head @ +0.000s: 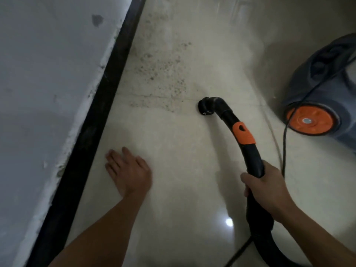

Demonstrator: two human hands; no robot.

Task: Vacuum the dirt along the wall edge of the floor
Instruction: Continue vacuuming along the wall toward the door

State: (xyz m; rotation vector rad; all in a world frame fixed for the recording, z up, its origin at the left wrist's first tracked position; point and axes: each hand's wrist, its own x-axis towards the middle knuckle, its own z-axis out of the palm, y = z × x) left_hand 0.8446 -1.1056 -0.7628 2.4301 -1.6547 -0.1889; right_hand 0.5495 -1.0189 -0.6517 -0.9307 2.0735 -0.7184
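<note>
A patch of dark gritty dirt [163, 74] lies on the pale tiled floor [183, 170], spreading out from the black skirting [92, 122] at the foot of the grey wall [44, 74]. My right hand [264, 185] grips the black vacuum hose handle [252, 158], which has an orange collar. Its bent black nozzle [207, 106] sits low at the near right edge of the dirt patch. My left hand [129, 170] hovers over or rests on the floor near the skirting, with fingers straight and spread, holding nothing.
The vacuum cleaner body [323, 89], dark blue-grey with an orange wheel [310, 120], stands at the right. A black power cord [284, 143] runs from it down the floor beside my right arm. A bright light glare [229, 222] reflects off the tiles.
</note>
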